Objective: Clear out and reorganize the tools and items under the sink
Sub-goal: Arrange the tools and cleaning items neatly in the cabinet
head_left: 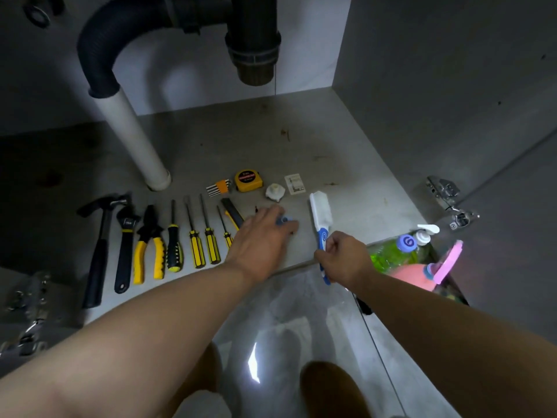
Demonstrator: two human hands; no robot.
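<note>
As R hand (346,254) grips brush (321,212), L fingers (271,213) flank blue obj (285,220).

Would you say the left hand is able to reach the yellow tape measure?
Probably yes: the left hand lies just short of the tape measure, mostly bare cabinet floor between, though its fingers hold a small blue item.

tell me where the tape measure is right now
In the head view, the yellow tape measure lies on the cabinet floor behind the screwdrivers, between the orange hex key set to its left and the white plastic cap to its right.
</note>
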